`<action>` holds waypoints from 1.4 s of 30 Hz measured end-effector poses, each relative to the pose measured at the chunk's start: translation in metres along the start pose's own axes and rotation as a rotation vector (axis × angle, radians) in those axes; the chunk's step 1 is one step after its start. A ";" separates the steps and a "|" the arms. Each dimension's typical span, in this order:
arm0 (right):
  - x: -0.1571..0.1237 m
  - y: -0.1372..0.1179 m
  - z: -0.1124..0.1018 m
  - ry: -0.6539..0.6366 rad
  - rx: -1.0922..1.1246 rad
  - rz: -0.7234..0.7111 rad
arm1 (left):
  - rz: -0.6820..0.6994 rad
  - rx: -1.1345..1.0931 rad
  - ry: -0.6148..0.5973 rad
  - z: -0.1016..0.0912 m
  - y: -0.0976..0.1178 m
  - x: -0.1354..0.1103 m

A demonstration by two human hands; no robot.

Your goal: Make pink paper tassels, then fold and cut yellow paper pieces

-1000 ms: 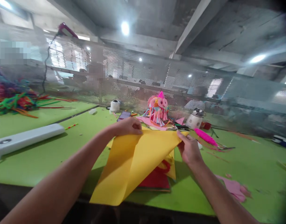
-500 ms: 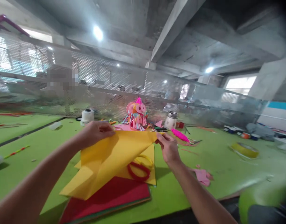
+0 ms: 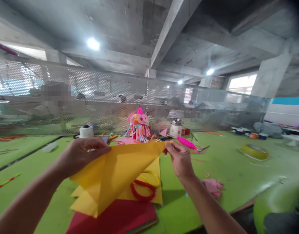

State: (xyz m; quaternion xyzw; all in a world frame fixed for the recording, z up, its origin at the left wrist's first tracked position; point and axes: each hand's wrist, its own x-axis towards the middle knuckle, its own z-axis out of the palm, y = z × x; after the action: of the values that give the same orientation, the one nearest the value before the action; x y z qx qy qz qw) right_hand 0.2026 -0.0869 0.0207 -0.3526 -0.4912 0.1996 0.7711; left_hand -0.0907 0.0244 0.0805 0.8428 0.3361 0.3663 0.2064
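Observation:
A sheet of yellow paper (image 3: 125, 162) is stretched between my two hands, its lower part hanging folded and slanting. My left hand (image 3: 84, 154) pinches its upper left edge; my right hand (image 3: 180, 159) pinches the upper right corner between thumb and fingers. Beneath it, scissors with red and yellow handles (image 3: 145, 193) lie on another yellow sheet (image 3: 159, 182); the paper hides their blades. Under these rests a stack of coloured sheets with red on top (image 3: 115, 216), near the table's front edge.
Behind my hands stand a pink fringed paper figure (image 3: 139, 126), a white thread spool (image 3: 86, 132) and a white jar (image 3: 175, 129). Pink scraps (image 3: 214, 188) and a yellow tape roll (image 3: 253, 152) lie rightward on the green table (image 3: 227, 169). A perforated metal screen (image 3: 110, 97) borders its back.
The view has tilted up slightly and turned a little right. My left hand has moved left and down with the paper, whose hanging part has shifted. Both hands keep their grip.

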 end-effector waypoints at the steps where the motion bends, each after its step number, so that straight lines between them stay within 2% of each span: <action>1: -0.001 -0.002 0.000 -0.007 -0.004 -0.015 | -0.007 -0.008 -0.023 -0.002 0.000 -0.002; 6: -0.002 -0.009 0.001 0.001 -0.016 -0.057 | -0.024 -0.034 -0.121 -0.012 0.004 -0.009; 11: -0.005 -0.022 0.005 0.002 -0.004 -0.053 | -0.069 -0.060 -0.092 -0.017 0.012 -0.012; 15: -0.006 -0.030 0.008 0.031 0.014 -0.071 | -0.103 -0.104 -0.116 -0.019 0.012 -0.011; 19: -0.004 -0.031 0.007 0.076 0.083 -0.043 | -0.073 -0.079 -0.130 -0.015 0.002 -0.008; 26: -0.002 -0.029 0.004 0.032 0.219 0.094 | -0.032 -0.090 -0.227 -0.005 -0.016 -0.001; 34: -0.001 -0.031 0.000 0.045 0.245 0.106 | -0.051 -0.096 -0.235 -0.001 -0.017 -0.001; 42: 0.001 -0.032 -0.002 0.019 0.248 0.183 | -0.002 -0.068 -0.254 0.001 -0.013 0.001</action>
State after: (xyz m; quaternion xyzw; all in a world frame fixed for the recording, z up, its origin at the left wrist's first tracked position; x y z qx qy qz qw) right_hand 0.2038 -0.1082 0.0448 -0.2999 -0.4212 0.3247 0.7919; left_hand -0.0948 0.0341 0.0728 0.8745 0.2954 0.2677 0.2761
